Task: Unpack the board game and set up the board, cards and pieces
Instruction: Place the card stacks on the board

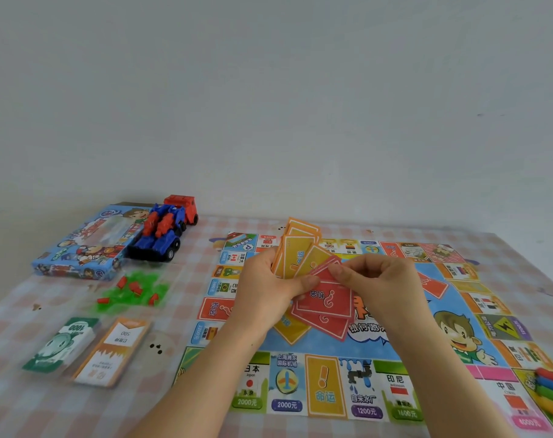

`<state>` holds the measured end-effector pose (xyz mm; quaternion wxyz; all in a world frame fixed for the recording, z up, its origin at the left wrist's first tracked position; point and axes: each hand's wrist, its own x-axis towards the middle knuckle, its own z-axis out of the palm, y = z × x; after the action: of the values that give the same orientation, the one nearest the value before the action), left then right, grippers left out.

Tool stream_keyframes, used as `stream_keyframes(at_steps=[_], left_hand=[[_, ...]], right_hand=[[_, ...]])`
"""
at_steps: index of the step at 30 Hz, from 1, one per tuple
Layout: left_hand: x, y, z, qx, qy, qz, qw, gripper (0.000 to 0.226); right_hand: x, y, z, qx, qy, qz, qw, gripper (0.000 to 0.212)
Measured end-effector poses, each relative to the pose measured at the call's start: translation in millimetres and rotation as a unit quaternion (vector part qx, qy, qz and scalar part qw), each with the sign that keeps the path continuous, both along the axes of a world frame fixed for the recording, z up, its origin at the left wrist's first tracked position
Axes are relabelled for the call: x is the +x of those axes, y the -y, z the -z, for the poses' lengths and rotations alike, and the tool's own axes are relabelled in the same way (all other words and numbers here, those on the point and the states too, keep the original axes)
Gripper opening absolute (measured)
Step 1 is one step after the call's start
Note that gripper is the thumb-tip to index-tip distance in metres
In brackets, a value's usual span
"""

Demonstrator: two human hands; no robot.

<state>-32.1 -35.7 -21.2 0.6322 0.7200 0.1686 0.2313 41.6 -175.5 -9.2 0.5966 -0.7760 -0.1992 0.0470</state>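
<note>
The board (287,384) lies flat on the counter (32,406), and both hands work above its middle. The left hand (262,289) grips a fan of orange cards (297,251), thumb curled across their lower edge. The right hand (379,279) pinches one red card (327,267) at its corner between thumb and fingertips. More red cards (325,306) sit just beneath the hands; whether they rest on the board or are held, I cannot tell.

The step looks like sorting the two colours into separate decks. It is best to keep the left thumb firm so the fan does not spill, slide each red card out sideways rather than lifting it, and square each deck before laying it down. Left of the board lie the box (79,245), loose green and red pieces (133,289) and banknotes (63,343).
</note>
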Motion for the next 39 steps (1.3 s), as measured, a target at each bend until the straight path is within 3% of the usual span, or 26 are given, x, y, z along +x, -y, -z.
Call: stream_keyframes(at_steps=[3,15,22,26,30,36,39], left_hand=[[0,-2,1,0.007,-0.002,0.0,1.0,0.029],[1,-2,2,0.008,-0.002,-0.009,1.0,0.028],[0,-6,4,0.016,-0.004,-0.02,1.0,0.031],[-1,-5,1,-0.023,0.0,-0.011,1.0,0.023],[0,-5,0,-0.059,-0.004,-0.007,0.998,0.013],[-1,-14,-3,-0.116,0.038,-0.044,0.991,0.016],[-1,-27,0,-0.033,0.044,-0.109,0.993,0.019]], right_hand=[[0,0,0,0.003,0.017,-0.021,1.0,0.007],[-3,0,-3,0.022,-0.003,-0.051,0.998,0.011],[-1,7,-6,-0.06,0.03,-0.105,0.992,0.012],[-1,4,0,-0.187,0.103,-0.093,0.972,0.023],[-1,3,0,-0.203,0.142,-0.084,0.965,0.027],[-3,4,-1,-0.158,0.134,-0.071,0.976,0.019],[-1,6,-3,-0.092,0.126,-0.01,0.988,0.011]])
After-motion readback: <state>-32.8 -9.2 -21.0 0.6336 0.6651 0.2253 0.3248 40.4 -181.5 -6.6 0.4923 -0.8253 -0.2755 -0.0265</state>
